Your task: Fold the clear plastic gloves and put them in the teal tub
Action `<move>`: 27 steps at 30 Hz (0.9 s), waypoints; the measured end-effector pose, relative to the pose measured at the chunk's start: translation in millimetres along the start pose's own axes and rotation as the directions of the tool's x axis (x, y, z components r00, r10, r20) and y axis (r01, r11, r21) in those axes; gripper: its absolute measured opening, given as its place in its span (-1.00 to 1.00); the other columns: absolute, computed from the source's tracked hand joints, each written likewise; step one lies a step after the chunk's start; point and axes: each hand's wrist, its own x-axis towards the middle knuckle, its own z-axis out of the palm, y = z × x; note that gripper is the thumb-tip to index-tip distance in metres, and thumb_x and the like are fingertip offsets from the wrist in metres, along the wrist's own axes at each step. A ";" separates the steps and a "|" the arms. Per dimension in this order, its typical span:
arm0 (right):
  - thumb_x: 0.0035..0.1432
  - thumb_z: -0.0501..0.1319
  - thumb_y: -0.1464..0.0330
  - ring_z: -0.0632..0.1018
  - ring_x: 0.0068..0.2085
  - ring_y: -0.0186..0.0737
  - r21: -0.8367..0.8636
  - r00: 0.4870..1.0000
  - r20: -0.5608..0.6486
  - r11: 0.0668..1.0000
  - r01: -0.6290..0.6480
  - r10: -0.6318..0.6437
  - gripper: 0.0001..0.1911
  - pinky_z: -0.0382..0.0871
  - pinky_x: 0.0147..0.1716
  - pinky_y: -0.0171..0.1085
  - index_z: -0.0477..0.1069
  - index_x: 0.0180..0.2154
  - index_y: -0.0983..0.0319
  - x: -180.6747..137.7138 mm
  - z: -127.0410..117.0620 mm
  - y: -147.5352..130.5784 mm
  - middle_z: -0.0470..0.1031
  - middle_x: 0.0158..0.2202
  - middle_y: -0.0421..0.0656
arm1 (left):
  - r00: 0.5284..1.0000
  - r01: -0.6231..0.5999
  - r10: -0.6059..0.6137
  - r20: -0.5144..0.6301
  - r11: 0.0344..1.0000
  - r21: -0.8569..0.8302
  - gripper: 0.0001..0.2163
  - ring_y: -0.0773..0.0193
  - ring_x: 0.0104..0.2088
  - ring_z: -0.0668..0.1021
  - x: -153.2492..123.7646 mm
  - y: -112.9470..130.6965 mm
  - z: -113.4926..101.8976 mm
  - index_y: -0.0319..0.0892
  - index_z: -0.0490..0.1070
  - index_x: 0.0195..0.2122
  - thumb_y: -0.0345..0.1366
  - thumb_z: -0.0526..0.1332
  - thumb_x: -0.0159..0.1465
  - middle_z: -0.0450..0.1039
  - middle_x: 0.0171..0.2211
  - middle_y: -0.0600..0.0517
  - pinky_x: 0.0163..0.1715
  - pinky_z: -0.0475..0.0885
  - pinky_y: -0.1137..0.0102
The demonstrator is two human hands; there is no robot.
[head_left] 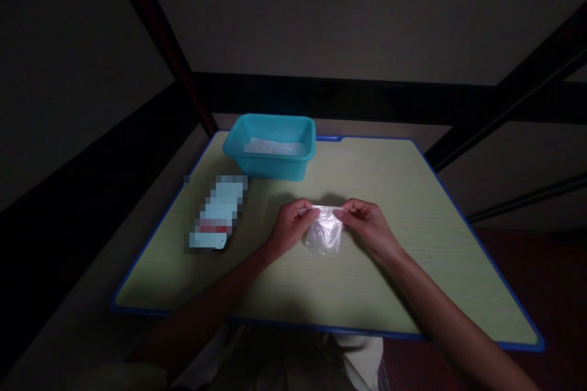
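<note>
A small clear plastic bag (pixel 324 233) hangs between my two hands over the middle of the table. My left hand (pixel 293 223) pinches its upper left corner between thumb and fingers. At the upper right corner, my right hand (pixel 367 223) pinches the bag the same way. The top edge is drawn straight between them, and the lower part hangs loose and shiny. Whether the bag's bottom touches the table I cannot tell. Nothing can be made out inside it.
A turquoise plastic basin (pixel 273 168) stands at the back left of the table (pixel 389 293), with flat whitish material (pixel 274 146) inside. Left of my hands lies a phone-like object (pixel 217 214), blurred by pixelation. Blue trim borders the pale tabletop, and walls rise behind.
</note>
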 end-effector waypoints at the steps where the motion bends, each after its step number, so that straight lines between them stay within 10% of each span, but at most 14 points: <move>1: -0.26 0.42 0.21 0.32 -0.61 -0.42 0.008 1.000 -0.024 1.000 0.010 -0.010 -0.71 0.17 -0.57 -0.35 0.41 -0.60 0.25 -0.5 0.3 1.4 0.40 -0.65 -0.28 | 1.000 -0.004 0.004 -0.003 1.000 0.010 -0.70 0.44 -0.62 0.30 0.1 -0.6 -0.1 -0.22 0.28 -0.61 -0.09 0.28 -0.03 0.24 -0.68 0.15 -0.60 0.18 0.55; 14: -0.10 0.30 0.20 0.39 -0.57 -0.33 0.085 0.976 -0.173 0.985 0.148 -0.131 -0.77 0.30 -0.53 -0.29 0.31 -0.56 0.16 3.2 -11.8 6.1 0.38 -0.61 -0.27 | 0.996 0.002 0.001 -0.088 0.999 0.032 -0.65 0.45 -0.63 0.29 1.6 2.2 -5.3 -0.20 0.23 -0.61 -0.04 0.28 -0.03 0.20 -0.68 0.17 -0.62 0.19 0.56; 22: -0.18 0.37 0.09 0.41 -0.56 -0.36 0.075 0.993 0.098 0.995 -0.072 0.064 -0.64 0.30 -0.52 -0.33 0.37 -0.48 0.21 -3.4 0.7 2.0 0.42 -0.59 -0.27 | 0.991 0.080 -0.085 -0.099 0.995 -0.060 -0.65 0.43 -0.63 0.33 0.8 0.9 -1.3 -0.21 0.25 -0.59 -0.03 0.31 -0.07 0.26 -0.67 0.16 -0.62 0.29 0.54; 27: -0.19 0.37 0.10 0.23 -0.65 -0.46 0.033 0.998 0.057 0.999 -0.007 0.005 -0.63 0.07 -0.63 -0.39 0.36 -0.57 0.25 -4.4 5.2 5.4 0.30 -0.69 -0.33 | 0.989 0.122 -0.133 -0.070 0.983 -0.137 -0.66 0.40 -0.61 0.38 0.2 0.4 0.3 -0.21 0.24 -0.59 -0.07 0.33 -0.10 0.30 -0.65 0.14 -0.60 0.34 0.51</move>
